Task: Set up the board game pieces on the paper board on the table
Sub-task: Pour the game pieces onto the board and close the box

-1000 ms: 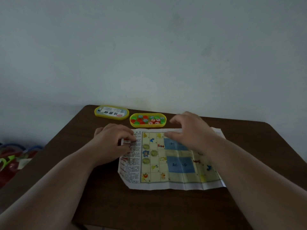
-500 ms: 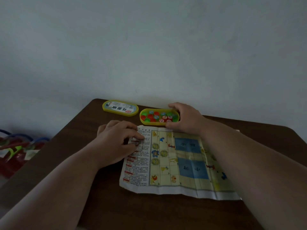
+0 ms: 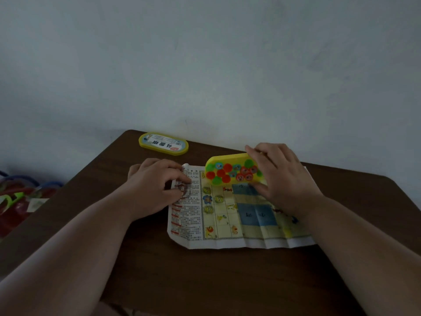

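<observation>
The creased paper board (image 3: 230, 222) lies flat on the brown table (image 3: 205, 281). My right hand (image 3: 280, 179) grips the right end of the yellow tray (image 3: 224, 158), lifted and tipped toward me over the board's far edge. Several red, green and blue round pieces (image 3: 230, 173) show inside it. My left hand (image 3: 155, 188) rests on the board's left printed margin, fingers curled down onto the paper near its rolled far corner.
The tray's yellow lid (image 3: 163, 143), label up, lies at the table's far left corner by the wall. Left of the table, low down, sits a heap of red and coloured items (image 3: 18, 199). The table's near half is bare wood.
My right hand left the board, took the yellow tray at the far edge, then lifted it and tilted it toward me over the board. My left hand stayed on the paper.
</observation>
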A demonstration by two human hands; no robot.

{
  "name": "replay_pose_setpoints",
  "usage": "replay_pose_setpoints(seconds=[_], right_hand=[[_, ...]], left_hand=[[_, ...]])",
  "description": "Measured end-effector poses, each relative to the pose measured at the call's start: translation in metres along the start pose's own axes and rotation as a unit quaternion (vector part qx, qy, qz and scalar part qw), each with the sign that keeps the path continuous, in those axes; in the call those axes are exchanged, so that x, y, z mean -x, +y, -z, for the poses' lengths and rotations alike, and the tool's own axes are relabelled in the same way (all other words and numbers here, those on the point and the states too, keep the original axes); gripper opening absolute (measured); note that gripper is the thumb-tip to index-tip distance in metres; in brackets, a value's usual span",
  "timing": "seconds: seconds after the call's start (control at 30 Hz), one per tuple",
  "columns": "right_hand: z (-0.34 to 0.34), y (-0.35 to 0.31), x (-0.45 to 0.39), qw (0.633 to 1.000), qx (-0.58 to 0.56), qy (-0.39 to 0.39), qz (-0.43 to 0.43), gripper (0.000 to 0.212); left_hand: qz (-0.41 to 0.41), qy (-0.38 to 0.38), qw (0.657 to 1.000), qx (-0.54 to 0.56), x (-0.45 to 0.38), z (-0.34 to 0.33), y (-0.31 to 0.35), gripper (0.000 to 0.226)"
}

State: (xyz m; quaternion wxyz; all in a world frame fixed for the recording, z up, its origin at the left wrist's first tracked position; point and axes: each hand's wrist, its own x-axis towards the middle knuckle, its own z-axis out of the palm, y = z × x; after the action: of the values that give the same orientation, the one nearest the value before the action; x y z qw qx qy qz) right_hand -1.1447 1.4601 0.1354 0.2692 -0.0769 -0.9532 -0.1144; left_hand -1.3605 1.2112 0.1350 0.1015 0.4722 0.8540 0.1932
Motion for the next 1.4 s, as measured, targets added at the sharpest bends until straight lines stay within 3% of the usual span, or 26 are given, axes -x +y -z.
replay_pose_setpoints(seconds=[0.23, 0.57, 0.8, 1.03, 1.23, 1.4], right_hand=[[-0.013, 0.009, 0.012, 0.985, 0.107, 0.12, 0.064, 0.054], [-0.01, 0.015, 0.013, 0.978, 0.139, 0.144, 0.066, 0.069], [-0.008, 0.017, 0.01, 0.969, 0.159, 0.178, 0.061, 0.067], [-0.002, 0.011, 0.01, 0.989, 0.095, 0.105, 0.05, 0.072], [-0.001, 0.009, 0.015, 0.99, 0.088, 0.101, 0.033, 0.069], [0.006, 0.001, 0.007, 0.992, -0.042, 0.031, -0.111, 0.086]], left_hand=[[-0.007, 0.013, 1.0, 0.017, 0.001, 0.0, -0.001, 0.041], [0.01, 0.022, 1.0, 0.007, -0.001, -0.002, -0.002, 0.06], [-0.003, 0.017, 1.0, 0.001, -0.002, -0.003, -0.004, 0.05], [-0.003, 0.016, 1.0, -0.001, -0.001, -0.002, -0.003, 0.047], [-0.003, 0.017, 1.0, 0.003, -0.001, -0.003, -0.004, 0.046], [-0.002, 0.008, 1.0, 0.005, -0.002, -0.002, -0.004, 0.044]])
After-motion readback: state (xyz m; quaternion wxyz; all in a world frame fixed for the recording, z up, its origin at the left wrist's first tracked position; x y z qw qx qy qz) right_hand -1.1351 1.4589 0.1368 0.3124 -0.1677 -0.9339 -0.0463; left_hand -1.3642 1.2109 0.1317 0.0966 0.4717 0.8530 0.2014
